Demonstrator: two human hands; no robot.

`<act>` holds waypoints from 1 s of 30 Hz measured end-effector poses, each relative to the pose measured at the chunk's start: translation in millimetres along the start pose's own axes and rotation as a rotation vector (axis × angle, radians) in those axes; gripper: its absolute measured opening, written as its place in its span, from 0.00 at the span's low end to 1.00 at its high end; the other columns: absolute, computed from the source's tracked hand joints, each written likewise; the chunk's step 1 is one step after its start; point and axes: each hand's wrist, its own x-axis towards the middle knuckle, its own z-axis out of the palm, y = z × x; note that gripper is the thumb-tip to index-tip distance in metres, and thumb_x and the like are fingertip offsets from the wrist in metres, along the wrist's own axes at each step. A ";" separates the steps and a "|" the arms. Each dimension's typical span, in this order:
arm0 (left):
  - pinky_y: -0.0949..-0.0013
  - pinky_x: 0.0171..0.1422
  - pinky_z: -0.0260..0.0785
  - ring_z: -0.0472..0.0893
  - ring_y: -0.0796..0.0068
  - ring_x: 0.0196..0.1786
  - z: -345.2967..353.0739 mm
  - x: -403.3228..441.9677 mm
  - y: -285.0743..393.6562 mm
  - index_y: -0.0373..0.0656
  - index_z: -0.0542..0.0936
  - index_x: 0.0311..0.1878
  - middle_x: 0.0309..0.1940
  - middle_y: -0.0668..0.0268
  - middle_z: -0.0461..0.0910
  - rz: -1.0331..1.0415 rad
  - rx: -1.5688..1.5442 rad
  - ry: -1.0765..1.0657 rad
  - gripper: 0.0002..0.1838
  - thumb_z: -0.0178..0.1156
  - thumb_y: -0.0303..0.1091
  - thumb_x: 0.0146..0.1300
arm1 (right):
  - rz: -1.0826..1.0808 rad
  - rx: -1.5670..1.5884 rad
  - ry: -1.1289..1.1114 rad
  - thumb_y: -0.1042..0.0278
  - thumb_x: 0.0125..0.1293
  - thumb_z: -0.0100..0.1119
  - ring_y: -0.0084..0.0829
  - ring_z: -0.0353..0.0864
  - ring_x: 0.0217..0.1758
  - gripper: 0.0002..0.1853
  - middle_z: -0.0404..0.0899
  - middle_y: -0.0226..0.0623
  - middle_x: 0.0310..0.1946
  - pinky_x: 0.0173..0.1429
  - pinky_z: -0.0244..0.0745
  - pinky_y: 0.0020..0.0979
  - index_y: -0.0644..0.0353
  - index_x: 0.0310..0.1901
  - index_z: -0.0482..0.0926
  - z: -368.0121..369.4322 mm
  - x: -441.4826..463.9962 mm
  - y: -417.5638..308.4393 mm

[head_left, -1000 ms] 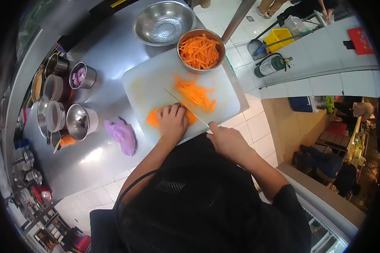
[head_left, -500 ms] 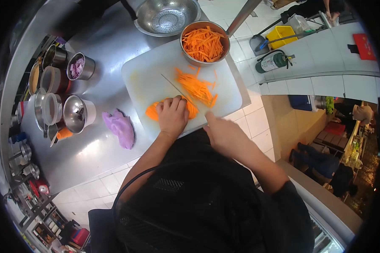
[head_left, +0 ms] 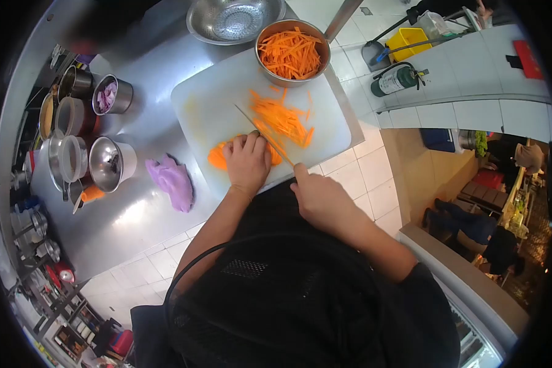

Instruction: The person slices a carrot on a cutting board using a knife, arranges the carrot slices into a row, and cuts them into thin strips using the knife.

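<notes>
My left hand (head_left: 249,161) lies with bent fingers over sliced carrot (head_left: 216,157), pressing it against the white cutting board (head_left: 205,101). A kitchen knife (head_left: 265,132) runs slantwise beside those fingertips, its blade along the right side of the slices. Its handle is inside the closed fingers of my right hand (head_left: 318,199), at the board's near edge. Right of the blade, a loose pile of carrot strips (head_left: 282,119) covers part of the board. A metal pot (head_left: 288,82) full of carrot strips stands on the board's far right corner.
Behind the board sits a metal colander (head_left: 236,24). A purple cloth (head_left: 170,182) lies on the steel counter (head_left: 129,230) to the left. Several containers stand farther left, among them a steel bowl (head_left: 107,165) and a pot of purple pieces (head_left: 113,95). A fire extinguisher (head_left: 398,81) is off to the right.
My right hand, blurred before, is sharp now, and the knife has shifted, showing more of its blade. The left hand stays on the carrot. The whole view has moved slightly.
</notes>
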 end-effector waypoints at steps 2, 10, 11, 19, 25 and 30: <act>0.52 0.64 0.62 0.78 0.65 0.56 0.4 2.1 0.7 0.49 0.82 0.47 0.53 0.72 0.83 0.001 -0.010 0.021 0.12 0.67 0.36 0.60 | -0.042 0.017 0.108 0.70 0.76 0.53 0.63 0.86 0.38 0.09 0.84 0.60 0.33 0.44 0.80 0.60 0.67 0.50 0.70 41.5 29.0 29.3; 0.52 0.64 0.62 0.78 0.65 0.57 2.6 -1.6 -0.4 0.49 0.82 0.48 0.54 0.72 0.83 0.013 -0.006 0.054 0.12 0.66 0.36 0.61 | -0.267 0.100 0.277 0.70 0.76 0.53 0.64 0.85 0.39 0.11 0.84 0.60 0.34 0.46 0.79 0.62 0.68 0.52 0.70 15.3 42.1 19.8; 0.52 0.64 0.62 0.78 0.65 0.57 1.0 -0.6 -0.1 0.49 0.82 0.48 0.54 0.72 0.83 0.010 -0.010 0.045 0.13 0.66 0.36 0.61 | -0.145 0.068 0.161 0.70 0.76 0.53 0.65 0.85 0.40 0.11 0.84 0.61 0.34 0.47 0.79 0.61 0.68 0.52 0.70 3.6 19.8 8.8; 0.52 0.64 0.62 0.77 0.65 0.58 0.9 1.4 0.8 0.49 0.83 0.51 0.54 0.72 0.83 0.003 0.022 0.004 0.14 0.65 0.36 0.62 | -0.167 0.133 0.273 0.70 0.75 0.55 0.66 0.84 0.43 0.11 0.84 0.63 0.35 0.50 0.78 0.61 0.69 0.51 0.70 69.2 84.2 54.9; 0.52 0.64 0.62 0.78 0.63 0.56 -1.4 3.6 1.5 0.48 0.84 0.49 0.50 0.69 0.83 0.006 0.011 0.064 0.12 0.64 0.35 0.62 | -0.184 0.187 0.209 0.70 0.74 0.59 0.66 0.83 0.46 0.13 0.83 0.65 0.37 0.51 0.76 0.61 0.67 0.53 0.72 40.7 51.1 72.5; 0.52 0.64 0.62 0.78 0.58 0.56 -4.0 4.1 2.3 0.46 0.83 0.51 0.52 0.64 0.83 -0.020 -0.071 0.054 0.10 0.62 0.31 0.67 | -0.189 -0.045 0.259 0.64 0.74 0.64 0.60 0.86 0.40 0.13 0.85 0.56 0.33 0.46 0.79 0.57 0.61 0.51 0.74 15.6 53.6 91.8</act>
